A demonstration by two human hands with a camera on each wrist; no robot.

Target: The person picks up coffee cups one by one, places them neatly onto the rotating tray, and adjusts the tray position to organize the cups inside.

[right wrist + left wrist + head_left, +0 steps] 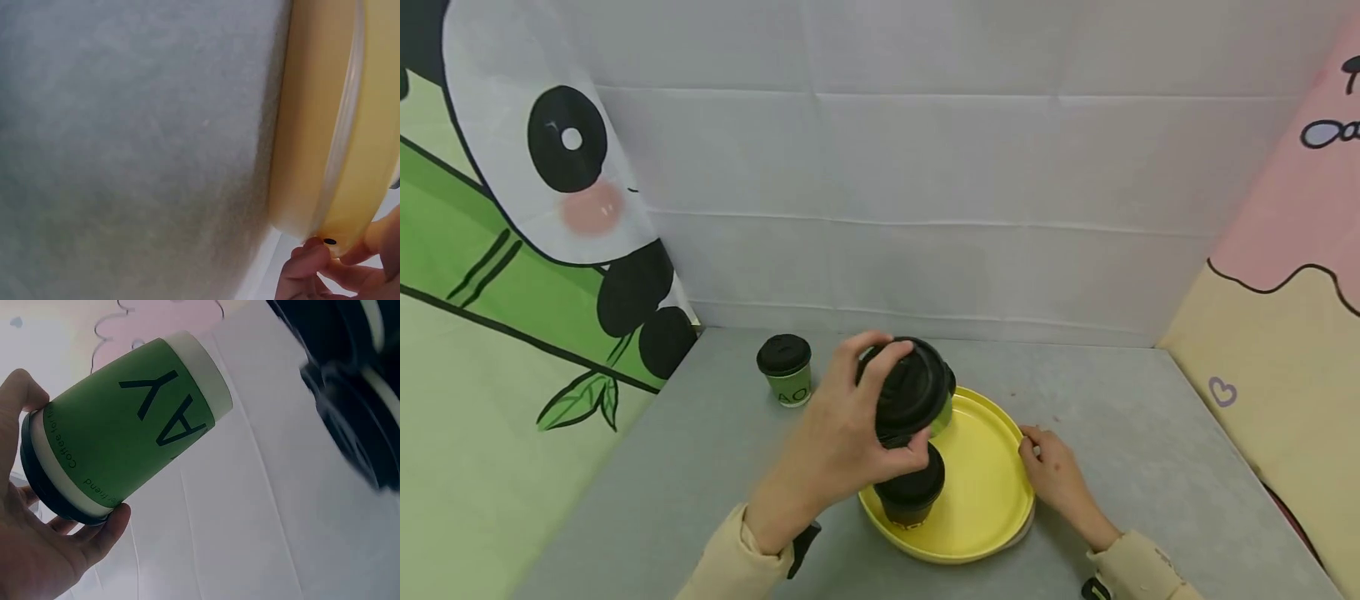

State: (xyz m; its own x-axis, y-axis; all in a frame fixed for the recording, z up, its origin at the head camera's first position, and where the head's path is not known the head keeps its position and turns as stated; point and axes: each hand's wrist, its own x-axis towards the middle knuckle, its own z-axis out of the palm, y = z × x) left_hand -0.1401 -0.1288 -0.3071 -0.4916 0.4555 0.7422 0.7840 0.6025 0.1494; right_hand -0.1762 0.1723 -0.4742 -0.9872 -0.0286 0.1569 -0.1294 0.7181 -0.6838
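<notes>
My left hand (pixel 838 442) grips a paper coffee cup (pixel 919 392) by its black lid, fingers and thumb spread around the lid's edge. In the left wrist view this cup (pixel 134 422) has a green sleeve with dark letters and hangs tilted. Below it, a round yellow tray (pixel 992 500) carries a dark cup with a black lid (pixel 912 490). Another green cup (pixel 944 419) shows partly behind the held one; whether it stands on the tray is hidden. My right hand (pixel 1062 477) pinches the tray's right rim, fingers at its edge (pixel 306 262).
Away from the tray, a green lidded cup (pixel 786 371) stands at the back left of the grey table (pixel 700 500). A white backdrop (pixel 925 167) closes off the rear, with printed cartoon panels at both sides. Dark lidded cups (pixel 356 419) appear blurred in the left wrist view.
</notes>
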